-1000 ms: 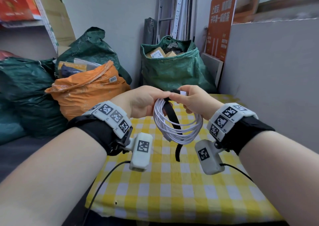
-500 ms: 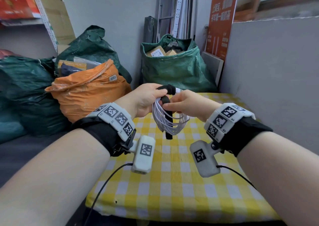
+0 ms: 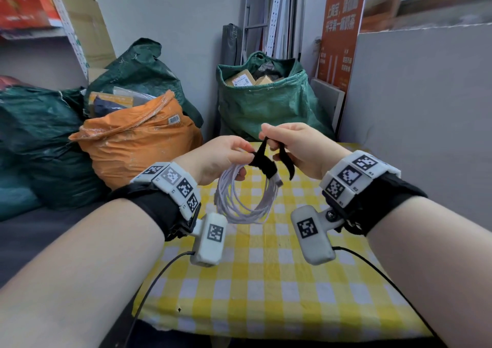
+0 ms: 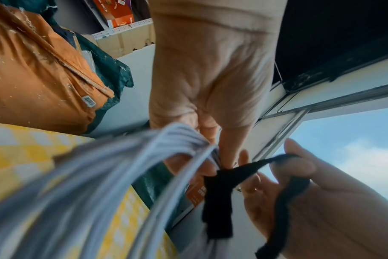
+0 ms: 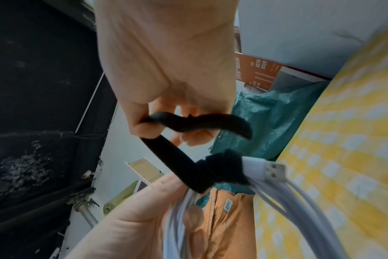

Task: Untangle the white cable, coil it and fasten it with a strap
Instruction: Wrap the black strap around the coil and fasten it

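Observation:
The white cable (image 3: 243,200) hangs as a coil of several loops above the yellow checked table (image 3: 266,281). My left hand (image 3: 226,156) pinches the top of the coil (image 4: 113,175). A black strap (image 3: 262,161) is wrapped once round the coil's top beside a USB plug (image 5: 275,170). My right hand (image 3: 295,145) pinches the strap's free length (image 5: 166,149) between thumb and fingers and holds it taut, up and to the right; the strap's loose tail (image 3: 288,165) curls down under that hand. The wrapped band (image 4: 217,198) shows blurred in the left wrist view.
An orange sack (image 3: 133,145) and dark green sacks (image 3: 40,140) crowd the left. A green sack of parcels (image 3: 266,100) stands behind the table. A grey panel (image 3: 426,108) walls the right side, with an orange sign (image 3: 340,28) behind it.
The strap has been drawn round the coil's top, and my right hand has pulled its free end up and to the right. The coil now hangs lower from my left hand.

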Demonstrator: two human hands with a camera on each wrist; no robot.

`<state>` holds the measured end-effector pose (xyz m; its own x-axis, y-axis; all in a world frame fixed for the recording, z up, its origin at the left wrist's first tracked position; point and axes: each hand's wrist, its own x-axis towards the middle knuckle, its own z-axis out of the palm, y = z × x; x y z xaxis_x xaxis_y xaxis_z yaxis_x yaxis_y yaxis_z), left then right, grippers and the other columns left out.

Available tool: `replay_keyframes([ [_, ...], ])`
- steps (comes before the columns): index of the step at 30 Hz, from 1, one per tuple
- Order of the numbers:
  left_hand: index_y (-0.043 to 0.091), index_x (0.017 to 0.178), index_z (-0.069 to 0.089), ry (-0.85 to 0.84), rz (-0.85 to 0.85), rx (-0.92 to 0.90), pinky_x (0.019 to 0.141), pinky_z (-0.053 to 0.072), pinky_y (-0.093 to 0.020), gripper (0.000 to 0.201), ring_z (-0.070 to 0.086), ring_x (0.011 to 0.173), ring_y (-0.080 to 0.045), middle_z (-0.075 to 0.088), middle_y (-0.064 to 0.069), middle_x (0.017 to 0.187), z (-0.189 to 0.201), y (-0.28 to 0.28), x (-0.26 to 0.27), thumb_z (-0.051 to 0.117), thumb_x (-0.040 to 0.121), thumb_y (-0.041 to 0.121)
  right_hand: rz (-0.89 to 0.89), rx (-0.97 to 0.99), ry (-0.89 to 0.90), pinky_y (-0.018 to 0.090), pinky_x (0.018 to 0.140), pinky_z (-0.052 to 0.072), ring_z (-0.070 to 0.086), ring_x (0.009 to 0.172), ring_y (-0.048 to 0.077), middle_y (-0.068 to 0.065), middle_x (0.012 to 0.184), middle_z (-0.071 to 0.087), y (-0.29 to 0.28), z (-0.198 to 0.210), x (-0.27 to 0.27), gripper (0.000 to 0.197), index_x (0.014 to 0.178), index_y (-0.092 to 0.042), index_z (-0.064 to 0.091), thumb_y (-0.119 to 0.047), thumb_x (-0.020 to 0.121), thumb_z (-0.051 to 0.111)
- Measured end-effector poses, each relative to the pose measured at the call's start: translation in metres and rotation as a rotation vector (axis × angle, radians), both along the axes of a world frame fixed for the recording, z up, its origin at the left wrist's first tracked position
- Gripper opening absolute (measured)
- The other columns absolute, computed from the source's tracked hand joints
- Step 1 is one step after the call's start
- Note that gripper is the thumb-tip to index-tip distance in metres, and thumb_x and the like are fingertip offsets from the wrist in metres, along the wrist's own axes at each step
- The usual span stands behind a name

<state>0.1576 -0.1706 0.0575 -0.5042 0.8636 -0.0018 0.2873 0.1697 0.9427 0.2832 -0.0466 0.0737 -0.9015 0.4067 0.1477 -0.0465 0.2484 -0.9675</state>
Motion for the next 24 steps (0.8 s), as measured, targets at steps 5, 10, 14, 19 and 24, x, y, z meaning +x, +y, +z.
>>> replay_keyframes([
  [5, 0.013, 0.101, 0.066, 0.123, -0.038, -0.059, 0.047, 0.043, -0.023, 0.029, 0.045, 0.048, -0.009, 0.059, -0.001, 0.072, -0.004, 0.002, 0.002, 0.063, 0.088, 0.039, -0.026, -0.046, 0.03, 0.023, 0.068, 0.046, 0.06, 0.077, 0.02, 0.012, 0.095, 0.068, 0.0, 0.001, 0.003, 0.029, 0.079, -0.015, 0.072, -0.031, 0.095, 0.054],
  [10, 0.012, 0.079, 0.053, 0.094, -0.087, 0.107, 0.042, 0.032, -0.018, 0.025, 0.037, 0.043, -0.006, 0.039, -0.001, 0.06, -0.003, 0.005, 0.008, 0.046, 0.099, 0.027, -0.143, -0.094, -0.048, 0.033, 0.085, 0.042, 0.054, 0.092, 0.018, 0.004, 0.109, 0.071, 0.009, -0.004, -0.004, 0.033, 0.093, -0.018, 0.075, -0.041, 0.094, 0.052],
  [14, 0.014, 0.095, 0.048, 0.037, -0.076, 0.18, 0.044, 0.032, -0.019, 0.009, 0.036, 0.045, -0.006, 0.046, 0.003, 0.065, 0.001, 0.003, 0.011, 0.052, 0.096, 0.021, -0.128, -0.189, -0.124, 0.032, 0.074, 0.044, 0.059, 0.087, 0.018, 0.001, 0.094, 0.07, 0.006, -0.004, -0.002, 0.043, 0.095, -0.013, 0.07, -0.049, 0.095, 0.046],
  [19, 0.017, 0.1, 0.057, 0.165, -0.049, 0.131, 0.046, 0.036, -0.02, 0.036, 0.049, 0.06, -0.014, 0.062, -0.005, 0.08, 0.001, 0.004, 0.006, 0.07, 0.071, 0.001, 0.012, -0.171, -0.258, 0.031, 0.068, 0.04, 0.058, 0.076, 0.015, 0.001, 0.087, 0.07, 0.006, -0.002, 0.0, 0.063, 0.107, -0.006, 0.069, -0.057, 0.095, 0.034],
  [24, 0.014, 0.089, 0.065, 0.189, 0.014, 0.146, 0.046, 0.035, -0.015, 0.019, 0.047, 0.047, 0.0, 0.058, 0.009, 0.06, -0.001, 0.005, 0.005, 0.063, 0.083, -0.003, 0.026, -0.097, -0.31, 0.028, 0.068, 0.043, 0.057, 0.072, 0.016, 0.0, 0.079, 0.065, 0.007, -0.007, 0.002, 0.057, 0.102, -0.011, 0.067, -0.062, 0.088, 0.046],
])
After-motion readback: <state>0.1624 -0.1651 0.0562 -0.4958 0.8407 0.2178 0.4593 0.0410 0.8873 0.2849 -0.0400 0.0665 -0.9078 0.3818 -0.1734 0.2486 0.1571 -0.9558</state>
